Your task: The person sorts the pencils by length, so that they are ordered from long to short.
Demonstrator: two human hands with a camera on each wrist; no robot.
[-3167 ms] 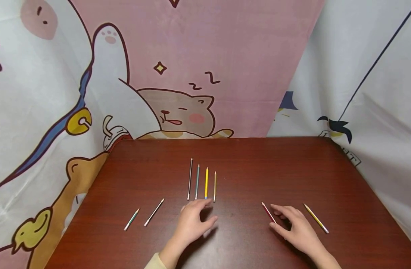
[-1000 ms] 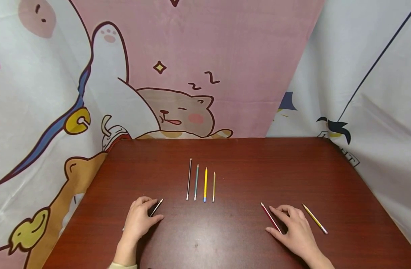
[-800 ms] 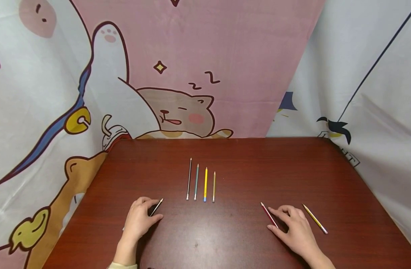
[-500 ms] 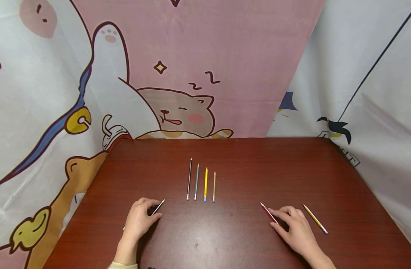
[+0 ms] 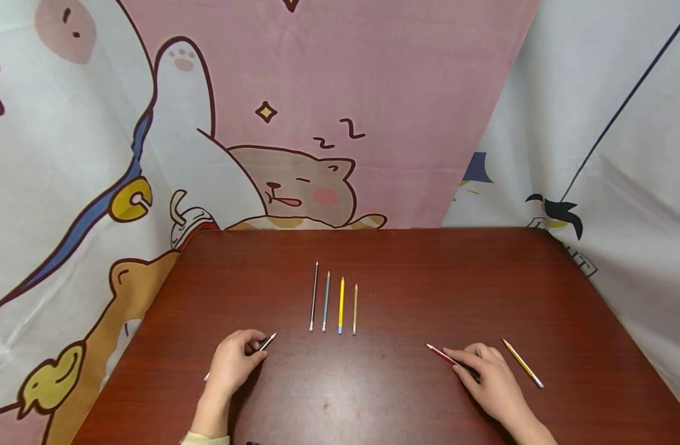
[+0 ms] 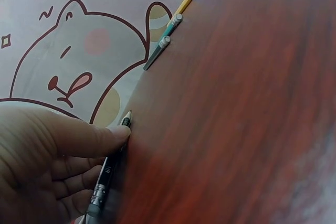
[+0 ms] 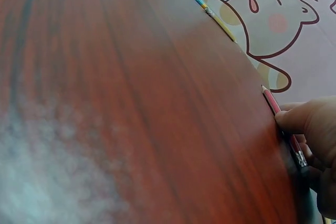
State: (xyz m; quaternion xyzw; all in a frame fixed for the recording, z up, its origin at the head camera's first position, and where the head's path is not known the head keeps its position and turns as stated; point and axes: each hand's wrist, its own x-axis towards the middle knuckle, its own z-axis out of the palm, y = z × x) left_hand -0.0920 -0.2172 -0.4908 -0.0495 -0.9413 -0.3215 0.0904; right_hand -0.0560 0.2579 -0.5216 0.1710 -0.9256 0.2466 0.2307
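In the head view my left hand [image 5: 231, 364] is at the left side of the table, pinching a black pencil [image 5: 269, 341] between thumb and fingers. The left wrist view shows the thumb across the black pencil [image 6: 102, 178], its tip forward and eraser end towards the palm. Under that hand a green pencil is hidden except for its white end [image 5: 207, 376]. On the right, my right hand [image 5: 492, 378] pinches a red pencil [image 5: 438, 352], its tip pointing left and away. The red pencil [image 7: 269, 99] also shows in the right wrist view, thumb against its side.
A row of pencils lies mid-table: black [image 5: 314, 296], teal [image 5: 326, 301], yellow [image 5: 341, 306] and a short gold one [image 5: 355, 310], erasers towards me. Another yellow pencil [image 5: 522, 363] lies right of my right hand. A patterned cloth [image 5: 417, 111] hangs behind the table [image 5: 428, 266].
My left hand has gone from beside the row to the black pencil at left, and its fingers have closed on it. My right fingers have closed on the red pencil, whose tip has swung left.
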